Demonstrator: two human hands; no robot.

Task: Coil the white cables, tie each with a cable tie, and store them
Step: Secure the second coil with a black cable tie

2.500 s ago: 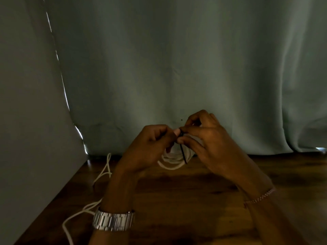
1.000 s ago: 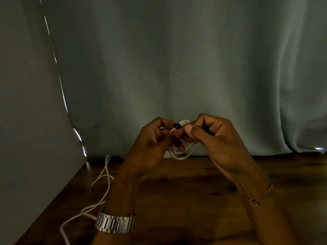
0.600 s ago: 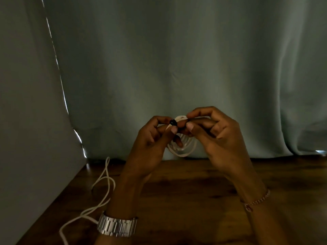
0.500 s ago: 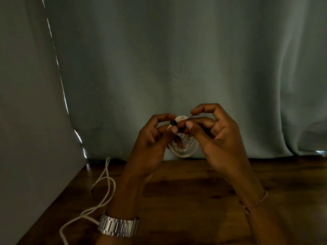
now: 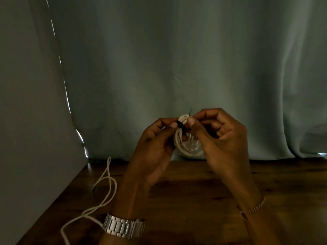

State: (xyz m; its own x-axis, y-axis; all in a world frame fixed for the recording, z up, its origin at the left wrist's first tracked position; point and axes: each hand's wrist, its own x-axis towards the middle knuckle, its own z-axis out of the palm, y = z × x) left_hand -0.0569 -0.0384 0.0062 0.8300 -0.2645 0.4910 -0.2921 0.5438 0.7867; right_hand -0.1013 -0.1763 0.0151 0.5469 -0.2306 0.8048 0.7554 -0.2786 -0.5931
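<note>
A small coil of white cable (image 5: 185, 147) hangs in the air between my two hands, above the wooden table (image 5: 194, 191). A black cable tie (image 5: 180, 125) wraps the coil's top. My left hand (image 5: 155, 144) pinches the coil at the tie with thumb and forefinger. My right hand (image 5: 217, 138) pinches the tie's thin tail, whose tip pokes up above my fingers. A second white cable (image 5: 104, 188) lies loose on the table at the left, running toward the near edge.
A grey-green curtain (image 5: 177, 68) hangs right behind the table's far edge. A plain wall (image 5: 26, 121) closes off the left side. The room is dim.
Both hands lifted the coil slightly off the table. The tie, once hanging down loose, now sits round the coil's top with its tail pointing up from my right fingers.
</note>
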